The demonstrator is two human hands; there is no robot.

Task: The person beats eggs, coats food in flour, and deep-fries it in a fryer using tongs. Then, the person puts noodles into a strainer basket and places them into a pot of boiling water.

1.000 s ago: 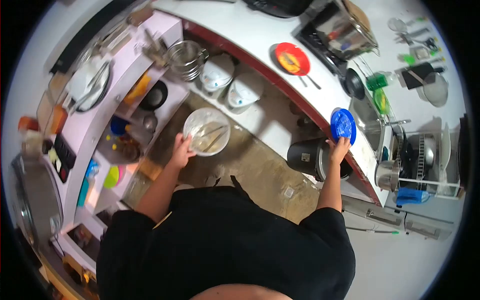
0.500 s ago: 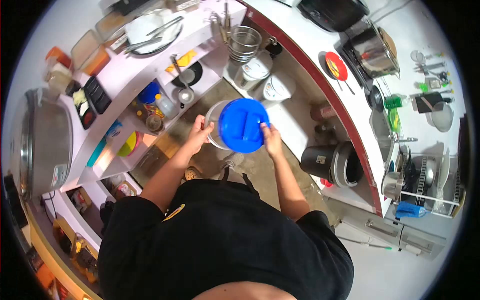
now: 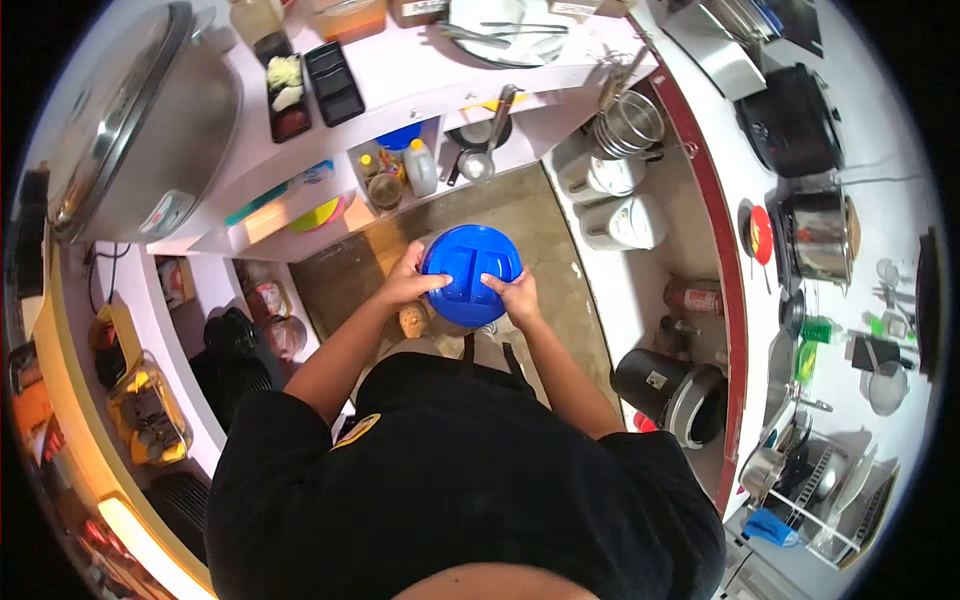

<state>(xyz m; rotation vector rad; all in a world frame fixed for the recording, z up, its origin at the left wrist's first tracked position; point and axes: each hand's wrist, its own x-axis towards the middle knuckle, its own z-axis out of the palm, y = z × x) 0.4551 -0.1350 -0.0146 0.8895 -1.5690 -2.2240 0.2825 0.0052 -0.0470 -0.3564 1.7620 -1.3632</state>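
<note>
A round blue lid (image 3: 455,262) with a bar across its middle faces up at me, in front of my torso. It tops a pale bucket whose body is almost fully hidden beneath it from this angle. My left hand (image 3: 406,280) grips the left edge, thumb resting on the lid. On the opposite edge my right hand (image 3: 516,298) holds on the same way, thumb pressed on the lid. The fingers under both rims are hidden.
A shelf unit with bottles (image 3: 421,168) and a ladle (image 3: 478,165) stands ahead. White buckets (image 3: 625,222) and a dark cylindrical container (image 3: 650,382) sit under the right counter. A large steel vessel (image 3: 180,140) is on the left, a dish rack (image 3: 825,540) at lower right.
My view has turned left. The bucket has gone from tilted, its pale side showing, to lid-up. Both hands have come closer together, with thumbs now over the lid.
</note>
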